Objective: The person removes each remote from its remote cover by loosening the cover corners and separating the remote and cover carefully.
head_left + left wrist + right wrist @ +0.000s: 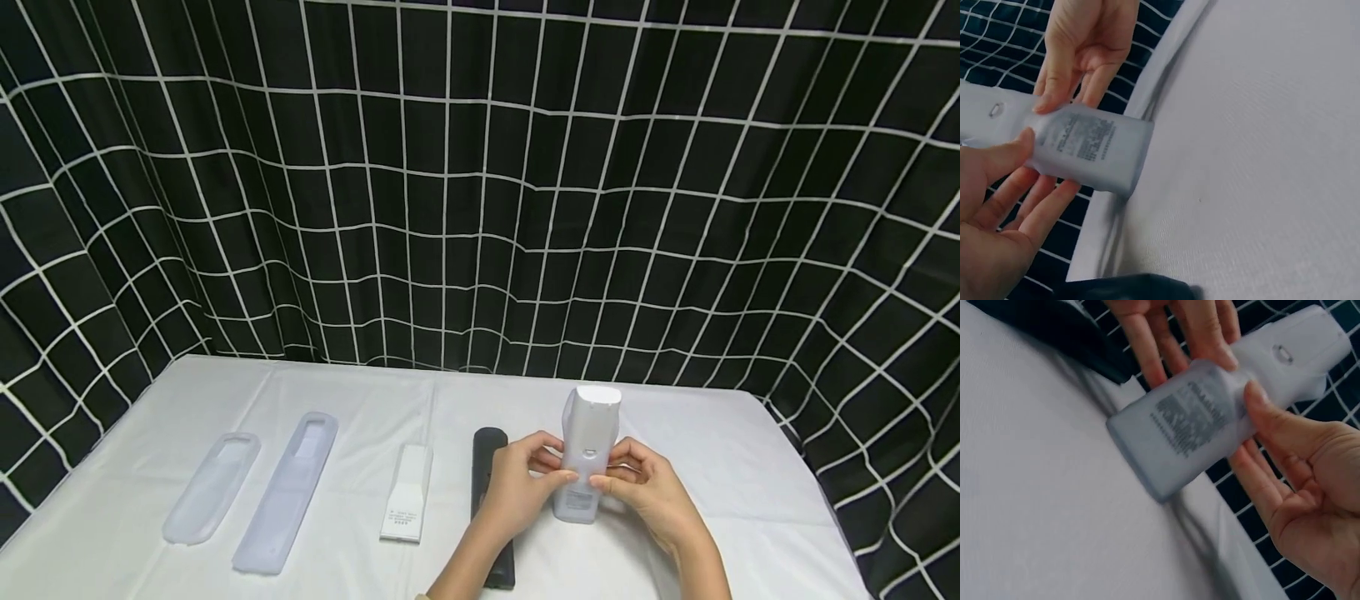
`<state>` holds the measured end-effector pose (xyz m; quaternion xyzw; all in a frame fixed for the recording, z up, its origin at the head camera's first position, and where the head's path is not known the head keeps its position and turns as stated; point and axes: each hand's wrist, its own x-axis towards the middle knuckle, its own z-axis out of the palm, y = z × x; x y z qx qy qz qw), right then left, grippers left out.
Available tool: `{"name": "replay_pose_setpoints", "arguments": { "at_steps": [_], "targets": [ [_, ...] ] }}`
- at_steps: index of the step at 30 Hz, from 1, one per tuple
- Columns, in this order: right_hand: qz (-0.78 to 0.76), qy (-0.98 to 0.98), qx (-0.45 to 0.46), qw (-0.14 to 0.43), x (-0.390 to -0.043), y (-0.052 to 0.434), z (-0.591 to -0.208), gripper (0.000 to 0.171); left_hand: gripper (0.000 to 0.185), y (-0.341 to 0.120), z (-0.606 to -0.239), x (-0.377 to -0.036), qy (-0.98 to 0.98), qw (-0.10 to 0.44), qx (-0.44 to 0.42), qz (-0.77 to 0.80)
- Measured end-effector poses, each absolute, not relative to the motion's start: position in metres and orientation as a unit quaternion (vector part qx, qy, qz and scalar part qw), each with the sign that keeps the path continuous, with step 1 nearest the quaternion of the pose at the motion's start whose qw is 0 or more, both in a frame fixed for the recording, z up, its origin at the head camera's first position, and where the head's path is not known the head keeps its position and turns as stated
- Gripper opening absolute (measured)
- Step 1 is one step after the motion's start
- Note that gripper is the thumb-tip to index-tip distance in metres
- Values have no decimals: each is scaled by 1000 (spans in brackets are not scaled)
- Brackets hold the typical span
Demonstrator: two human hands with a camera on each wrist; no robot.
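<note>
Between both hands, a white remote control is held up over the table, its back turned to the head view. A translucent silicone sleeve covers its lower part, while the white top end sticks out. My left hand pinches one side, thumb on the back and fingers behind the edge. From the opposite side my right hand grips in the same way, the two thumbs close together. Through the sleeve, a printed label shows in the left wrist view. The remote's front is hidden.
A black remote lies partly behind the left forearm. Left of it rests a smaller white remote. Two translucent sleeves, one long and one short, lie farther left on the white tablecloth. A black grid-patterned curtain surrounds the table.
</note>
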<state>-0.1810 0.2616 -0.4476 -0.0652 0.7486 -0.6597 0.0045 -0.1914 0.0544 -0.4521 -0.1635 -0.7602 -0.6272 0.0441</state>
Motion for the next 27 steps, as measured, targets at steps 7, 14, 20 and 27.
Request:
{"name": "replay_pose_setpoints", "arguments": {
  "at_steps": [7, 14, 20, 27],
  "targets": [
    [-663, 747, -49, -26, -179, 256, -438, 29, 24, 55, -449, -191, -730, 61, -139, -666],
    [-667, 739, -74, -54, -175, 255, -425, 44, 29, 52, -442, -191, -713, 65, -136, -685],
    [-656, 743, -95, -88, -166, 258, -412, 46, 29, 46, -434, -192, -726, 62, -149, -668],
    [-613, 773, -81, -145, -162, 261, -400, 41, 29, 46, -430, -189, -746, 49, -156, -645]
  ]
}}
